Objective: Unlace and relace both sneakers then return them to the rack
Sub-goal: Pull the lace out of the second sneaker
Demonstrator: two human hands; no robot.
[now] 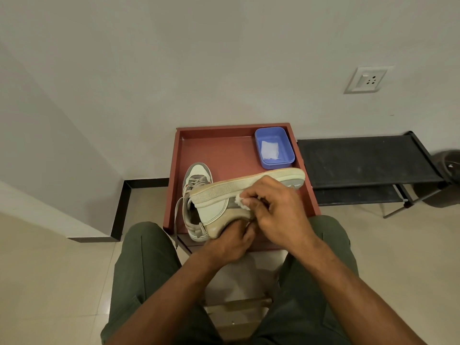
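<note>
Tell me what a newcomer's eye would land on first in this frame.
First, the pale sneaker held on its side, sole up, over the red tray table: the left hand grips its underside while the right hand presses a small white wad to its side. Next, the second sneaker resting on the tray behind it, and the blue tub holding a white wipe at the tray's far right corner.

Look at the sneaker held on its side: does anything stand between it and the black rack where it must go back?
Nothing visible does. The held sneaker is above the red tray; the black rack stands just right of the tray, its top shelf bare. The blue tub sits behind the sneaker, off that path.
</note>
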